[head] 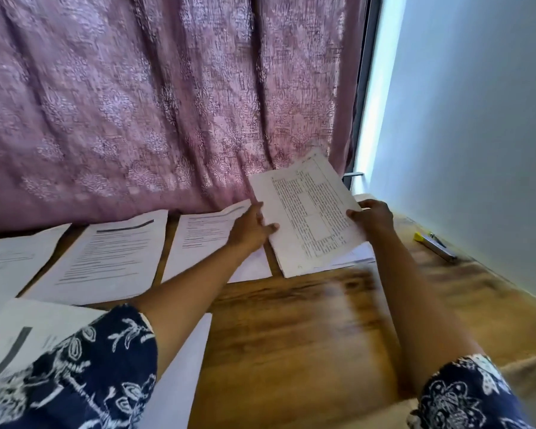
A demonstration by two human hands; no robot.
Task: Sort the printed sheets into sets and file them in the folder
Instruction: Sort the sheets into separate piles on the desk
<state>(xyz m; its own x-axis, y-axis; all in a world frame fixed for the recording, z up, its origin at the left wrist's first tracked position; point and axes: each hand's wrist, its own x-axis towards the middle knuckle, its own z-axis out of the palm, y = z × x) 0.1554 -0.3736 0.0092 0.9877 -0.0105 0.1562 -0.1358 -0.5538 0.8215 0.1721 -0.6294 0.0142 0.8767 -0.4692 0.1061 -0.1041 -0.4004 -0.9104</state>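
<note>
- I see both hands on one printed sheet (pixel 307 212). The left hand (pixel 254 229) pinches its left edge with the thumb on top. The right hand (pixel 373 216) grips the right edge, thumb also laid over the paper.
- That sheet sits at the far right of the counter (pixel 291 335), raised and tilted, with its far corner showing against the mauve patterned curtain (pixel 167 103). It hangs over a small pile of papers (pixel 355 257) lying on the wood.
- Its print is dense: a framed block of lines with a few blank boxes, running sideways to me. The letters are too small and soft on my feed to read.
- To the left of it, along the curtain side of the counter, three more sheets lie flat in a row.
- The far-left sheet (pixel 16 258) shows only faint lines.
- The middle sheet (pixel 106 258) has a dark heading bar above rows of text.
- The third sheet (pixel 205 239) has a similar bar, and its right part is hidden by the left hand and wrist.
- None of these headings is legible to me.
- Nearest me, at lower left, lies a sheet with a thick dark bar (pixel 19 345), partly under the navy floral left sleeve (pixel 90 382). A plain white sheet (pixel 183 366) lies just beside it, beneath the forearm.
- A slim grey tool with a yellow end (pixel 435 246) rests on the counter near the pale wall (pixel 477 119), well apart from the papers. I cannot tell exactly what it is.
</note>
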